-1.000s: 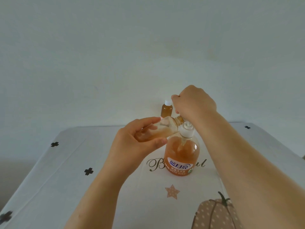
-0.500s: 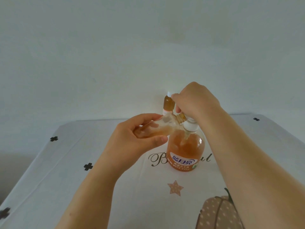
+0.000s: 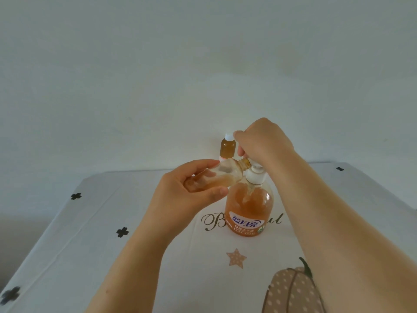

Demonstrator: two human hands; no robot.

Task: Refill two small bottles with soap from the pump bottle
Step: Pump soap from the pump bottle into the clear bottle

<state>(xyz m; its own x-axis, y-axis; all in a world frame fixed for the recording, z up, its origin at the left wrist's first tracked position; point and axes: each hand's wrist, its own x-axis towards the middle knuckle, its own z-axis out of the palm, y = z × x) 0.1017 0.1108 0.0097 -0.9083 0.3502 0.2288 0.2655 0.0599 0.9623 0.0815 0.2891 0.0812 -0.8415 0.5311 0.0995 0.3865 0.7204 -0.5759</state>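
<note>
A person's left hand (image 3: 191,195) grips a small clear bottle (image 3: 216,177), tilted almost on its side, thumb under it and fingers over the top, its open neck raised to the spout of the pump bottle (image 3: 249,206). The right hand (image 3: 264,141) is closed over the white pump head, which it hides from view. The small bottle holds a shallow pool of amber soap along its lower side. The pump bottle stands upright on the surface (image 3: 112,256), a white cloth printed with black clovers, a star (image 3: 236,258) and a dotted pumpkin (image 3: 293,292), and is mostly full of orange soap. A second small bottle (image 3: 228,149), capped in white and filled with amber soap, stands upright behind the two hands, near the far edge of the surface.

Compared with half a second ago, the grip of both hands is unchanged and the small bottle's neck stays at the spout. The right hand sits slightly higher over the pump, and more of the white collar shows beneath it.
</note>
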